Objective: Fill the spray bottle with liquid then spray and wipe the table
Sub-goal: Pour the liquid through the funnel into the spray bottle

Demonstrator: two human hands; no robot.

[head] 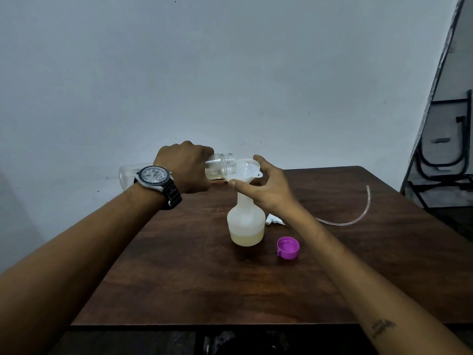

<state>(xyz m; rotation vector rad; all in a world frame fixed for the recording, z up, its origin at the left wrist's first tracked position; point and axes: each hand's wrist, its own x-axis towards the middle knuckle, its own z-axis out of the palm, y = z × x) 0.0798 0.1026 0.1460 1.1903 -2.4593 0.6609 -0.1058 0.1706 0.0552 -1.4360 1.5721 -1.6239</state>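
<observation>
From the head camera, the left hand (188, 169) is curled knuckles-up round a clear plastic bottle (221, 165), gripping it about the middle. The bottle lies tipped almost level; its threaded open mouth sticks out to the right of the fist and its base shows behind the wrist, on the other side of a wristwatch (156, 176). The left forearm reaches in from the lower left, wrist turned so the back of the hand faces the camera.

Just right of that fist, the bottle's mouth sits over the bowl of a white funnel (244, 172). The right hand (268, 190) holds the funnel by its rim, thumb on the near edge and forefinger hooked over the far edge, the remaining fingers loosely bent behind it. The right forearm comes in from the lower right, with a small tattoo near the elbow.

Directly beneath the right hand's thumb, the funnel's stem goes into the neck of a translucent white spray bottle (245, 221), which stands upright on the dark wooden table (179, 265). A shallow layer of pale yellowish liquid (246, 238) fills its bottom.

Nearer the camera than the right hand, just left of its forearm, a purple cap (288, 248) lies open side up. Beyond the forearm a white part (272, 219) is mostly hidden, and a clear thin tube (358, 216) curves across the table to the right
</observation>
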